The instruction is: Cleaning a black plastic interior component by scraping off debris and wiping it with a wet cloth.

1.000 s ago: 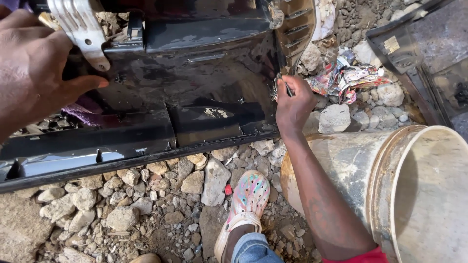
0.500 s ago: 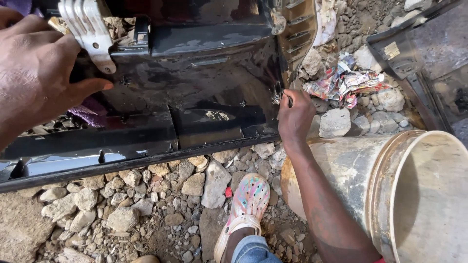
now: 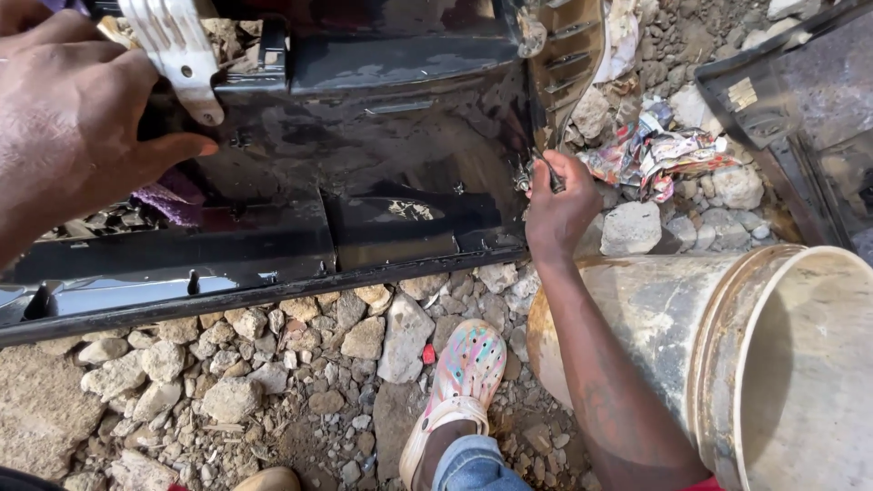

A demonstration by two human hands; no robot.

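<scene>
Head view: the left hand grips the upper left part of a glossy black car body panel, fingers curled over it just beside a white plastic bracket. The right hand pinches a small dark part at the panel's right edge. Below that hand lies a tipped dirty bucket; rubble spreads beneath.

Left hand at ten o'clock, fingers curled, thumb pointing toward three o'clock, right hand at one o'clock, fingertips pinched, forearm running from five o'clock
</scene>
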